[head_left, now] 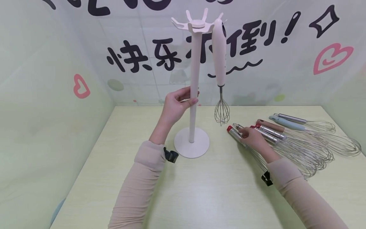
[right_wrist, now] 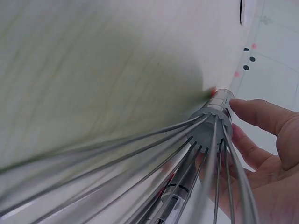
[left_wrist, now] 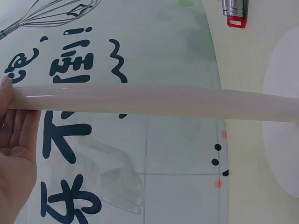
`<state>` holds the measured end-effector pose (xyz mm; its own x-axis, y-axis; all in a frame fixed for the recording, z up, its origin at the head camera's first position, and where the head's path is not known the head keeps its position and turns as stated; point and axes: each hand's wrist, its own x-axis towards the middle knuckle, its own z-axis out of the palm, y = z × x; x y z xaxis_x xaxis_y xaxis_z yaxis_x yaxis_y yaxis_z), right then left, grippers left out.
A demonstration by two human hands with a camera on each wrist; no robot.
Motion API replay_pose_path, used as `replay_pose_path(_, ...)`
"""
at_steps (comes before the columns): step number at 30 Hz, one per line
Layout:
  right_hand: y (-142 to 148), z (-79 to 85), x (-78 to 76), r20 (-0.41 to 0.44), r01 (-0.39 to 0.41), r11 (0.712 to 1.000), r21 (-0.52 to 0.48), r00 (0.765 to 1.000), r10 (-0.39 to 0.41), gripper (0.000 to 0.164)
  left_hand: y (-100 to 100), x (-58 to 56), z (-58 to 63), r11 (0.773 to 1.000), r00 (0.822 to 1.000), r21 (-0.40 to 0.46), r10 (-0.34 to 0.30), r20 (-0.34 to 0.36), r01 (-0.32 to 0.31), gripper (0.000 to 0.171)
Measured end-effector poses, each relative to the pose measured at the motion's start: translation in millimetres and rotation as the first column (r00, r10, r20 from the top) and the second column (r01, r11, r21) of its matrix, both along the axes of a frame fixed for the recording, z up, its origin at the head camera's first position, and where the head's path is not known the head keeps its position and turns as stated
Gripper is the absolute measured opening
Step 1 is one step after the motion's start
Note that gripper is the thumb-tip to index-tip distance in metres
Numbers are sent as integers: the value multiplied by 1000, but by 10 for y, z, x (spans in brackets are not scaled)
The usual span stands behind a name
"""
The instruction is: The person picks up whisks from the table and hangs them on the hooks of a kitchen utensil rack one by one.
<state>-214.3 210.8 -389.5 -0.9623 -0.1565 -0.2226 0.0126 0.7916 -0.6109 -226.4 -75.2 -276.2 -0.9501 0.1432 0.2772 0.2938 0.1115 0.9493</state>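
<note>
My left hand [head_left: 174, 106] grips the upright pole [head_left: 195, 73] of a white stand around mid-height, thumb across its front. In the left wrist view the pole [left_wrist: 149, 100] runs sideways toward its round base [left_wrist: 285, 154]. From one arm of the stand's hook-ringed top [head_left: 197, 24] hangs a white-handled whisk [head_left: 219, 54], its wire end pointing down. Over at the right, my right hand [head_left: 253, 138] holds a red-tipped metal whisk [head_left: 235, 134] by the handle. Its grey collar and wires [right_wrist: 210, 133] fill the right wrist view, with thumb and fingers either side of the handle.
Several more whisks lie on the table right of that hand, including red-ended metal ones [head_left: 270, 131], a brown-handled one [head_left: 271, 125], a light blue one [head_left: 288, 123] and a small silver one [head_left: 291, 118]. A printed cloth backdrop [head_left: 160, 82] rises behind the table [head_left: 200, 190].
</note>
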Motion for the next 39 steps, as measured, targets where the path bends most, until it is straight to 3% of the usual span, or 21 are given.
replay_pose_path(11, 7, 40, -4, 41, -13, 998, 53, 999, 11, 53, 0, -3, 14, 1000, 1000, -1, 3, -25, -3, 42)
replay_pose_path(25, 6, 21, -3, 41, -3, 999, 43, 999, 2, 51, 20, 6, 10, 1000, 999, 6, 31, -12, -31, 41)
replay_pose_path(39, -25, 83, -8, -12, 30, 997, -67, 999, -31, 49, 38, 8, 12, 997, 997, 10, 79, -16, -79, 40)
